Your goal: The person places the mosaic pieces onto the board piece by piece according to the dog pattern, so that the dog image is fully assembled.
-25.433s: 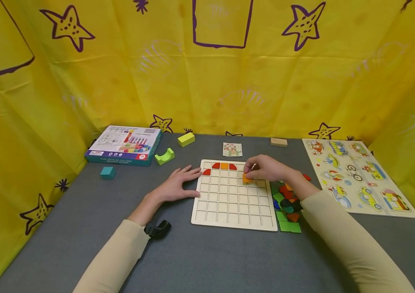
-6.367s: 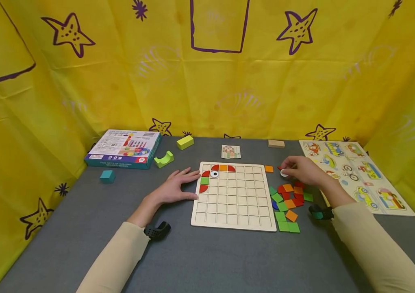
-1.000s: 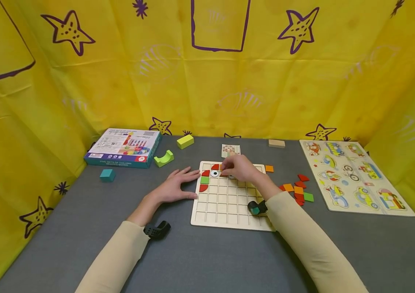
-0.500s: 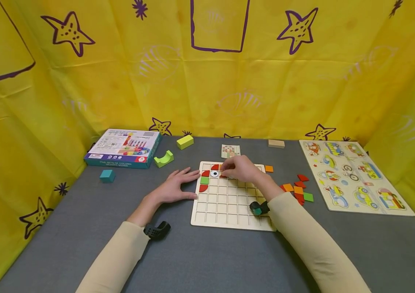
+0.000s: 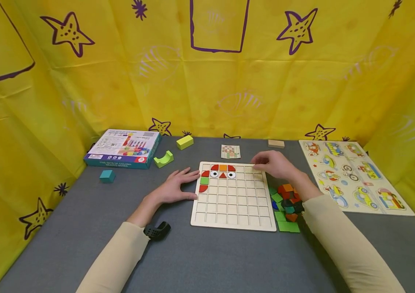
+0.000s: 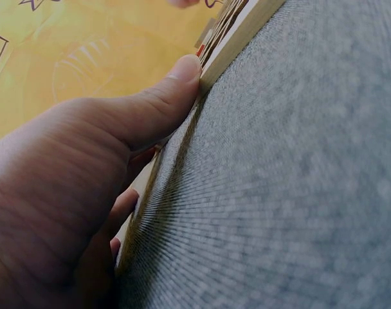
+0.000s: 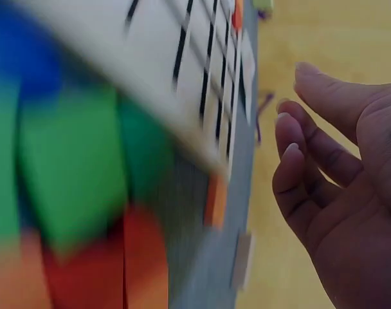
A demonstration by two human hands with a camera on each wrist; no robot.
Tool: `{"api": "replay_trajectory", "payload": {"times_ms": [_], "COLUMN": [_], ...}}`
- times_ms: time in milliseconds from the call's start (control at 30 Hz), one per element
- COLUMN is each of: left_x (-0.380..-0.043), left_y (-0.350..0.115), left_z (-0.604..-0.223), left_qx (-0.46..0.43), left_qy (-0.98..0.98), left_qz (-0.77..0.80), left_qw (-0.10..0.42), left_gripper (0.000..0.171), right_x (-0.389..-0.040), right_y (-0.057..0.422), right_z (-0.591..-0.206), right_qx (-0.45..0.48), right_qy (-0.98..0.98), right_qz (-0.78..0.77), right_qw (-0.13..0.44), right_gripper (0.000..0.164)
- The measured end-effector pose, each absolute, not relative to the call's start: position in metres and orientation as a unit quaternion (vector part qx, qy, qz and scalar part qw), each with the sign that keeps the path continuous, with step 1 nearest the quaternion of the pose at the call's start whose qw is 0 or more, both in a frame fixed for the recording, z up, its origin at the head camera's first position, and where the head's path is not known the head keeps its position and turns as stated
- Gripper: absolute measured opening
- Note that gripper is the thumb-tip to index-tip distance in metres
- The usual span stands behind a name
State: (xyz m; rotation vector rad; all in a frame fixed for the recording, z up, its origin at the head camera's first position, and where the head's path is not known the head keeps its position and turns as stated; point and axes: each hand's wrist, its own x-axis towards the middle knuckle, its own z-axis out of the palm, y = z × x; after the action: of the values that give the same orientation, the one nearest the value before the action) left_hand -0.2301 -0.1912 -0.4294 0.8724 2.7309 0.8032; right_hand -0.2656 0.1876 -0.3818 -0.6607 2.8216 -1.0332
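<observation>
A pale wooden grid board (image 5: 244,203) lies on the table in the head view. My left hand (image 5: 178,186) rests at its left edge with fingers spread; in the left wrist view the thumb (image 6: 166,96) touches the board's side. Over the far right corner hovers my right hand (image 5: 274,165), and the right wrist view shows nothing between its loosely bent fingers (image 7: 330,145). On the board, a red triangle tile (image 5: 223,176) sits between two eye tiles (image 5: 214,174), below an orange square (image 5: 223,167) flanked by red quarter-circles. A green square (image 5: 204,180) lies in the left column.
Loose tiles (image 5: 284,226) are heaped right of the board, partly under my right wrist. One orange tile (image 7: 215,199) lies beside its far corner. Behind are a pattern card (image 5: 231,151) and wooden block (image 5: 276,143); a picture puzzle (image 5: 357,179) lies right, a box (image 5: 123,148) left.
Since 6.4 s ago, a second eye tile and the red triangle have been set on the board. My right hand has just let go of the triangle and moved right; the left stays put.
</observation>
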Motion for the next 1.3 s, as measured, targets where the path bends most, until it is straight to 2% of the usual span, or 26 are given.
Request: {"api": "replay_trajectory", "payload": {"times_ms": [300, 567, 767, 967, 1300], "left_x": [-0.229, -0.226, -0.227, -0.229, -0.232], "left_y": [-0.193, -0.195, -0.195, -0.194, -0.192], "left_z": [-0.431, -0.434, -0.434, -0.433, -0.43], "left_qx": [0.292, 0.29, 0.293, 0.29, 0.292], "left_qy": [0.914, 0.915, 0.914, 0.914, 0.913], "left_qz": [0.272, 0.27, 0.27, 0.273, 0.272], "left_qw": [0.078, 0.079, 0.074, 0.079, 0.081], "left_gripper": [0.079, 0.08, 0.079, 0.08, 0.08], "right_x": [-0.257, -0.247, -0.245, -0.247, -0.248], "right_y": [0.256, 0.298, 0.309, 0.311, 0.309], "right_z": [-0.385, -0.387, -0.39, -0.394, -0.384], "right_qx": [-0.168, -0.15, -0.158, -0.169, -0.17], "right_qy": [0.938, 0.946, 0.947, 0.95, 0.952], "right_qz": [-0.301, -0.28, -0.258, -0.245, -0.23], "right_qw": [0.031, 0.066, 0.106, 0.094, 0.11], "right_gripper": [0.023, 0.028, 0.024, 0.015, 0.011]}}
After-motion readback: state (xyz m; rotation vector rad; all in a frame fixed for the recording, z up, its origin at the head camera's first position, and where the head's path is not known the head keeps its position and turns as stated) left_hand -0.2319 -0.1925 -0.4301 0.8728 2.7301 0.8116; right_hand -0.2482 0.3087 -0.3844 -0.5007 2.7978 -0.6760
